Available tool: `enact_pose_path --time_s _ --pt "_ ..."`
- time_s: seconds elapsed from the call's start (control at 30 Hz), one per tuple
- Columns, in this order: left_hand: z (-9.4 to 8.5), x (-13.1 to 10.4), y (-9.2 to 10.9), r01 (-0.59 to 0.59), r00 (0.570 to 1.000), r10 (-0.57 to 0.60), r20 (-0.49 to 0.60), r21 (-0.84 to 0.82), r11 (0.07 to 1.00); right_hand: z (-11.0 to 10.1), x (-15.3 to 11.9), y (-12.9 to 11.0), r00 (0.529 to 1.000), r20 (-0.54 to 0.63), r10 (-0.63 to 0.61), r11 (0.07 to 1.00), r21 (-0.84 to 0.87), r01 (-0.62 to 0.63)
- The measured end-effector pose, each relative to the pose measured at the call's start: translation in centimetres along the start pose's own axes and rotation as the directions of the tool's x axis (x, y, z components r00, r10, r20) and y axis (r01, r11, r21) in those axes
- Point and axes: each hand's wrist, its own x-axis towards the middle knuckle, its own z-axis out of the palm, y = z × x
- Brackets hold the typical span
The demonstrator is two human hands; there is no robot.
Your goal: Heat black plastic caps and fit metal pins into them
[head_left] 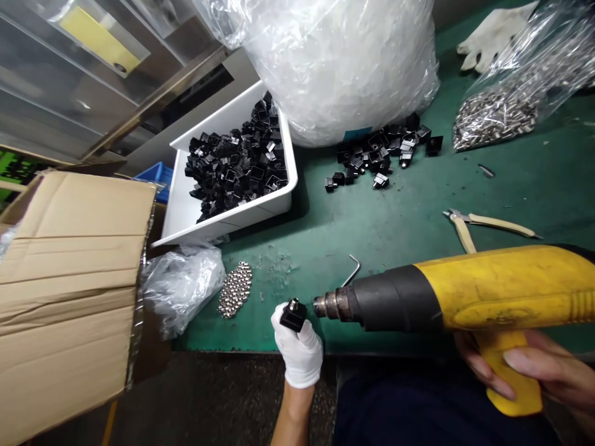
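My left hand [300, 353], in a white glove, is closed around a small black plastic part [293, 317] with a metal insert standing up from its top. Bare and wrapped round the handle, my right hand [525, 365] holds a yellow and black heat gun [493, 288]. The gun lies level, and its stepped metal nozzle points left at the black part, a short gap away. Behind the nozzle lies an L-shaped hex key [353, 270]. Left of my gloved hand, many small metal inserts [235, 289] form a flat patch on the green table [320, 232].
A white bin [227, 220] of black parts stands back left, beside a big bag [344, 68]. Loose black parts [372, 155] lie before the bag. Pliers [488, 224], bagged metal pieces [497, 118] and a white glove [495, 37] are right. A cardboard box [69, 279] stands left.
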Motion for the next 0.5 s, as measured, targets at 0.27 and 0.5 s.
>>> enact_pose_path --time_s 0.27,0.5 --pt "-0.16 0.01 0.08 0.018 0.999 -0.019 0.033 0.019 1.0 -0.63 0.19 -0.38 0.993 0.111 0.04 0.999 -0.019 -0.038" --pt "-0.2 0.17 0.28 0.019 0.999 -0.02 0.047 0.019 1.0 0.0 0.21 -0.53 0.999 0.032 0.022 0.999 -0.025 -0.021"
